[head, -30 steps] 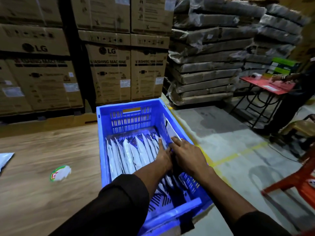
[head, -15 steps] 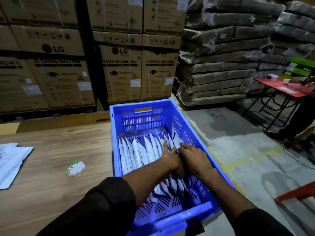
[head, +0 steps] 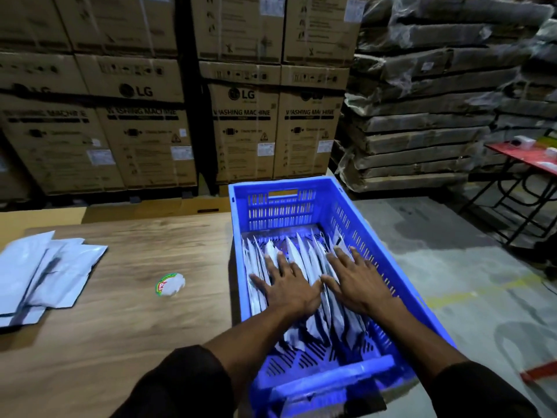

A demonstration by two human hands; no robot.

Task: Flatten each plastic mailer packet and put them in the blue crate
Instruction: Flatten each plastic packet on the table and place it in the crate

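Blue crate: the blue slotted plastic crate (head: 301,203) stands at the right edge of the wooden table top (head: 120,312), and it is the landmark for all places below.

Mailers in the crate: a row of white and grey plastic mailer packets (head: 304,257) stands on edge inside the blue crate, side by side, filling the middle of its floor. The near part of the floor, close to the person, is bare.

Left hand: the left hand (head: 286,285) is inside the blue crate, on the left half of the row. Its fingers are straight and spread wide, palm down, and it presses flat on the tops of the packets. It grips nothing.

Right hand: the right hand (head: 357,282) is inside the blue crate, on the right half of the row, close to the right wall. Its fingers are also straight and spread, palm down on the packets. It grips nothing. The two thumbs nearly meet in the middle.

Sleeves: both forearms are bare, with dark sleeves near the elbows.

Loose mailers: a pile of flat grey plastic mailer packets (head: 45,273) lies on the table, well apart from the blue crate, on its left.

Round sticker: a small round white label with a green and red edge (head: 169,284) lies on the table between the loose pile and the blue crate.

Cardboard boxes: brown cardboard boxes printed "LG" and "WASHING MACHINE" (head: 244,128) stand stacked behind the blue crate.
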